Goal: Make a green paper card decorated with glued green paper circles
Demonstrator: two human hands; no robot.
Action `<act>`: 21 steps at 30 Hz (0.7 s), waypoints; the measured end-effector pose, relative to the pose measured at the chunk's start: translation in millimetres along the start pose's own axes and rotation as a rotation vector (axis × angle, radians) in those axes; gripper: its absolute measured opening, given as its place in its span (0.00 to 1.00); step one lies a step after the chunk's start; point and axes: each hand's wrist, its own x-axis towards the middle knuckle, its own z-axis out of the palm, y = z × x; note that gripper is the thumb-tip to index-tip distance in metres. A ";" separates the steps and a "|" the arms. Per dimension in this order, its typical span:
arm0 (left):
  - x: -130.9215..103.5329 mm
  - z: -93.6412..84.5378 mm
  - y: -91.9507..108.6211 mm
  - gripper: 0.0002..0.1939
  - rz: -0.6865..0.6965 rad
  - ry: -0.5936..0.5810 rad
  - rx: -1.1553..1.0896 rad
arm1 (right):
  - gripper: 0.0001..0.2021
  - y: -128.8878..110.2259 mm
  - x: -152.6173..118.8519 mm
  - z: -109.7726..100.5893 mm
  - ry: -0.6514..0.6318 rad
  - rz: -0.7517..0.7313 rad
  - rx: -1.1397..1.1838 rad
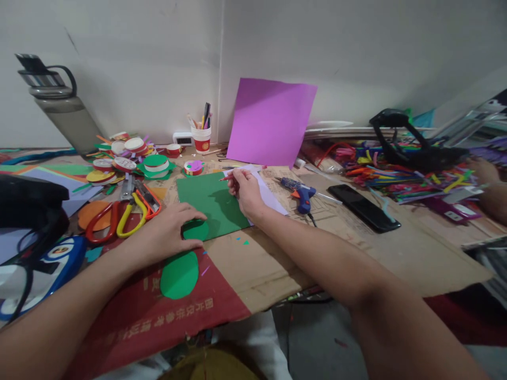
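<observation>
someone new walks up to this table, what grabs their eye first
Probably the big purple sheet, propped up at the back. Next, the green sheet in front of it, where the right hand grips a red pen or pencil and the left hand frames a round green piece at the near left corner. The tall bottle at far left stands out too.

Flat green sheet [219, 208]; held pencil [225, 178]

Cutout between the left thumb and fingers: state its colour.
The cutout is green; head view.
</observation>
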 end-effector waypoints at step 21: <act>13.9 -13.4 -30.7 0.26 -0.301 0.183 -0.037 | 0.12 1.5 -4.0 1.1 -0.032 0.008 -0.011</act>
